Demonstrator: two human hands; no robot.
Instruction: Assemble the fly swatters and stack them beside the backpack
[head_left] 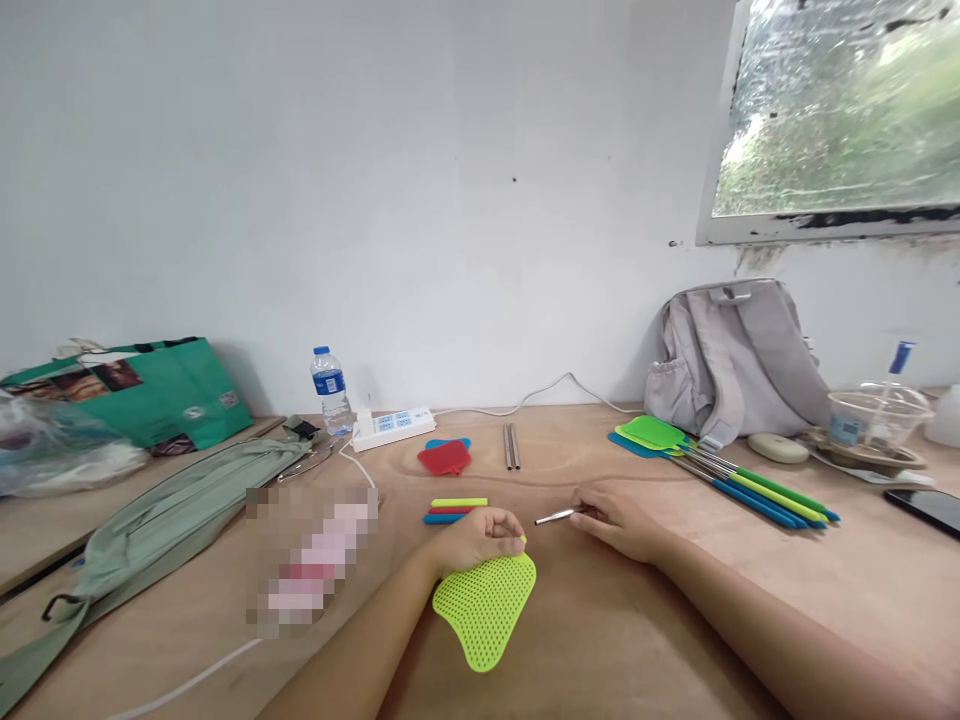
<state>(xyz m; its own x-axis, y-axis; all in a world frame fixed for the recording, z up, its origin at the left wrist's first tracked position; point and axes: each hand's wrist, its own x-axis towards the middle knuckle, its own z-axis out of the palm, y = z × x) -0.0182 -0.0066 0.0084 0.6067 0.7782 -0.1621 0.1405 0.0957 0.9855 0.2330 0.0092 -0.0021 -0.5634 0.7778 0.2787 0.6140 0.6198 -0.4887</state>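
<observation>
At the lower centre of the frame, the left hand (480, 538) grips a yellow-green swatter head (486, 610) by its narrow end; apart from it, right of centre, the right hand (611, 522) pinches a metal rod (553, 517). Beyond lie three handles (450, 511), then a red swatter head (444, 458) and two loose rods (507, 447).

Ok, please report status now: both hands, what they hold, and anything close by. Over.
Left hand pinching yellow-green swatter head. Right hand holding metal tube, apart from swatter head. Coloured tubes lie just beyond left hand, not between the hands.
</observation>
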